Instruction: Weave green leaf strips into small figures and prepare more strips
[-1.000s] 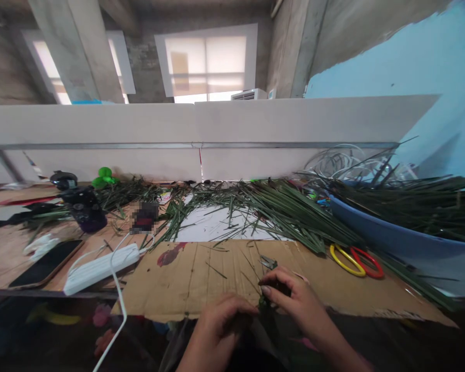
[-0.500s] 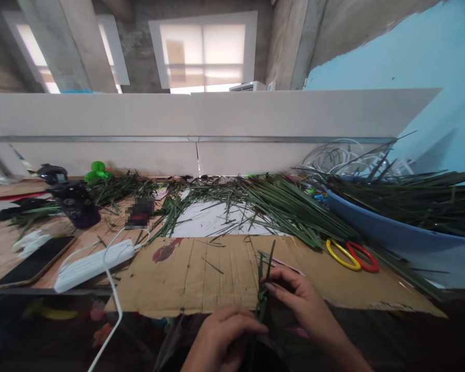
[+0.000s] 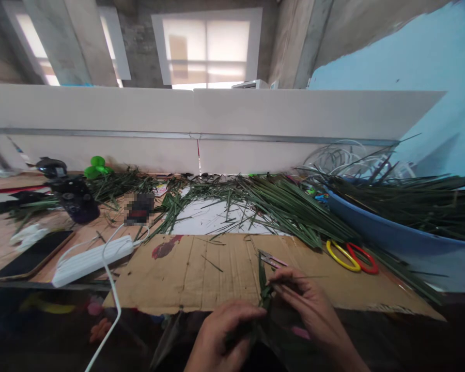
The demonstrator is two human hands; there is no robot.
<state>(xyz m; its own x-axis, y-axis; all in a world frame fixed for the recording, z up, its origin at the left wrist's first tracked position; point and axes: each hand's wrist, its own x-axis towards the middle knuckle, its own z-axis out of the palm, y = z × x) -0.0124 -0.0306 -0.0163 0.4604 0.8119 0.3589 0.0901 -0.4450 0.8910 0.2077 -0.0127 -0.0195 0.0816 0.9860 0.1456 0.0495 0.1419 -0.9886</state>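
Green palm-leaf strips [image 3: 264, 289] clamped between fingers of the left hand [image 3: 225, 335] and right hand [image 3: 310, 302].

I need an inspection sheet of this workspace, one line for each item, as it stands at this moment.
Surface: cardboard sheet on wooden table, with loose leaf bits.
Job's things: green leaf piece between both hands; leaf strips in a pile; small scissors on the cardboard.
Clutter: phone; blue tub of leaf strips; yellow-and-red handles.
Hands: left hand and right hand both hold the leaf piece.
Cables: white power strip with white cable; coiled white wires.
Surroundings: white partition, window, blue wall.
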